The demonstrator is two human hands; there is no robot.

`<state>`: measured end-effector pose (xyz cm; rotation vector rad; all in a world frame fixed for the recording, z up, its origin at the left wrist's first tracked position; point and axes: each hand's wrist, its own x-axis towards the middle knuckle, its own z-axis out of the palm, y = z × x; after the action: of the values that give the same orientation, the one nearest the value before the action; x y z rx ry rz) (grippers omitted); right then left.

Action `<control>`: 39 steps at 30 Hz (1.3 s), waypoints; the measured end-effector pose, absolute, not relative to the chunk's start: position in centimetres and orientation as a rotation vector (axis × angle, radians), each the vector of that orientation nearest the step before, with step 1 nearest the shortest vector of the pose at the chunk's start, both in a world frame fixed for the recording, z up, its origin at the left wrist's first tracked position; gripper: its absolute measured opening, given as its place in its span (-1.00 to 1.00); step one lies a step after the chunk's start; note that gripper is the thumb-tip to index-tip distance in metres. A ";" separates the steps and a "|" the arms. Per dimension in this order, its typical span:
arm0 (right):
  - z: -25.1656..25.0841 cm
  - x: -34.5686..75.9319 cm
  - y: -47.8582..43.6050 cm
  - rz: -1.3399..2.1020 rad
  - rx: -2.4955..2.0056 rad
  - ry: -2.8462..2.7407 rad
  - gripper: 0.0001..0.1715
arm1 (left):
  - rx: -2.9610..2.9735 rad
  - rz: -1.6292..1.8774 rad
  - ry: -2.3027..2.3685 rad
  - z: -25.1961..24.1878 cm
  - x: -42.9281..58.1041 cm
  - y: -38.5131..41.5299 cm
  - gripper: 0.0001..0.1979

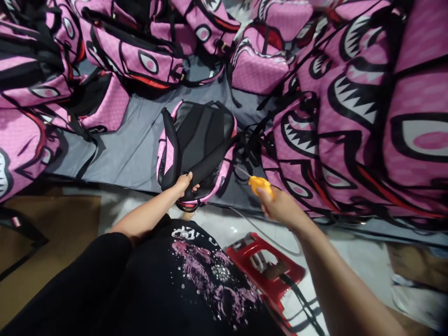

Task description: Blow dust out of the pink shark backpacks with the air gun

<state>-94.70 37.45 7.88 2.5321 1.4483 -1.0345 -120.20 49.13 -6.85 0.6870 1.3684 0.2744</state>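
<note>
A pink and black backpack [203,135] lies with its black padded back facing up on the grey cloth [122,149]. Its near edge is under my left hand [185,184], whose fingers are wrapped round a black shoulder strap [212,163]. To the right of the backpack, my right hand [275,203] grips a yellow-handled tool [261,185]. The tool's thin metal shaft points left toward the bag and ends near some black straps; whether its tip touches anything is unclear.
Pink shark-face bags [297,135] are piled high at the right. More pink bags [140,60] line the back and left. A red plastic stool [269,268] stands below the cloth's front edge, with black straps on it. Brown cardboard [66,233] lies at lower left.
</note>
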 end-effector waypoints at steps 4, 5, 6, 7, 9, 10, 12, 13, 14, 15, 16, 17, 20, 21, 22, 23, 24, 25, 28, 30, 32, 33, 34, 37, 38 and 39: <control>6.0 -97.6 39.6 -1.129 2.492 1.334 -0.41 | 0.607 0.226 1.373 -7.5 -120.3 49.6 -0.64; 5.6 -98.1 40.4 -1.066 2.501 1.342 -0.40 | 0.597 0.222 1.376 -7.7 -120.2 49.6 -0.65; 5.3 -98.4 41.2 -0.991 2.514 1.349 -0.39 | 0.588 0.218 1.380 -7.9 -120.2 49.7 -0.65; 5.0 -98.5 41.9 -0.929 2.519 1.351 -0.37 | 0.580 0.214 1.385 -8.1 -120.1 49.7 -0.66; 4.7 -98.3 43.1 -0.893 2.458 1.366 -0.34 | 0.564 0.206 1.398 -8.4 -120.0 49.9 -0.66; 4.7 -98.1 43.4 -0.907 2.398 1.381 -0.32 | 0.557 0.203 1.403 -8.5 -119.9 49.9 -0.67; 4.8 -97.5 44.0 -0.908 2.311 1.417 -0.28 | 0.545 0.203 1.409 -8.7 -119.9 50.0 -0.67; 4.9 -97.2 44.1 -0.885 2.300 1.430 -0.27 | 0.541 0.206 1.410 -8.7 -119.9 50.0 -0.67; 5.0 -96.9 44.3 -0.854 2.298 1.441 -0.27 | 0.539 0.211 1.411 -8.7 -119.9 49.9 -0.67; 5.0 -96.6 44.4 -0.830 2.291 1.451 -0.27 | 0.537 0.216 1.413 -8.7 -119.8 49.9 -0.67; 5.0 -96.3 44.6 -0.817 2.274 1.466 -0.27 | 0.535 0.220 1.416 -8.6 -119.8 49.8 -0.67; 4.9 -96.0 44.7 -0.808 2.255 1.482 -0.27 | 0.532 0.223 1.419 -8.5 -119.7 49.8 -0.68; 4.7 -95.2 45.1 -0.808 2.241 1.499 -0.26 | 0.521 0.222 1.432 -8.4 -119.7 49.7 -0.67; 4.6 -95.0 45.2 -0.843 2.235 1.497 -0.26 | 0.518 0.220 1.436 -8.3 -119.6 49.7 -0.67; 4.6 -94.8 45.3 -0.883 2.230 1.494 -0.27 | 0.515 0.219 1.440 -8.3 -119.6 49.7 -0.67; 4.6 -94.6 45.4 -0.912 2.230 1.492 -0.28 | 0.513 0.217 1.444 -8.3 -119.6 49.7 -0.67; 4.6 -94.4 45.4 -0.930 2.239 1.489 -0.29 | 0.512 0.214 1.447 -8.3 -119.6 49.8 -0.67; 4.6 -94.3 45.5 -0.950 2.247 1.485 -0.31 | 0.511 0.211 1.450 -8.3 -119.6 49.8 -0.67; 4.3 -93.8 45.4 -1.085 2.220 1.453 -0.34 | 0.509 0.204 1.456 -8.2 -119.5 49.8 -0.66; 3.9 -93.5 45.2 -1.098 2.252 1.450 -0.36 | 0.511 0.202 1.457 -8.1 -119.5 49.8 -0.65; 3.4 -93.3 45.1 -1.088 2.296 1.454 -0.36 | 0.513 0.199 1.460 -8.0 -119.5 49.8 -0.65; 3.2 -93.2 45.0 -1.117 2.286 1.455 -0.35 | 0.513 0.198 1.462 -8.0 -119.5 49.8 -0.65; 3.0 -93.2 44.9 -1.151 2.268 1.459 -0.34 | 0.512 0.195 1.465 -8.0 -119.4 49.8 -0.65; 2.7 -93.3 44.7 -1.100 2.304 1.466 -0.32 | 0.515 0.190 1.471 -8.0 -119.4 49.9 -0.66; 2.7 -93.3 44.7 -1.086 2.308 1.467 -0.30 | 0.516 0.189 1.471 -8.0 -119.4 49.9 -0.66; 2.7 -93.4 44.6 -1.097 2.291 1.471 -0.29 | 0.517 0.189 1.470 -8.0 -119.4 49.9 -0.65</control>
<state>-93.37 44.62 2.73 2.2906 1.4713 -1.0967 -119.37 49.91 -7.96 0.5172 1.4704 0.1894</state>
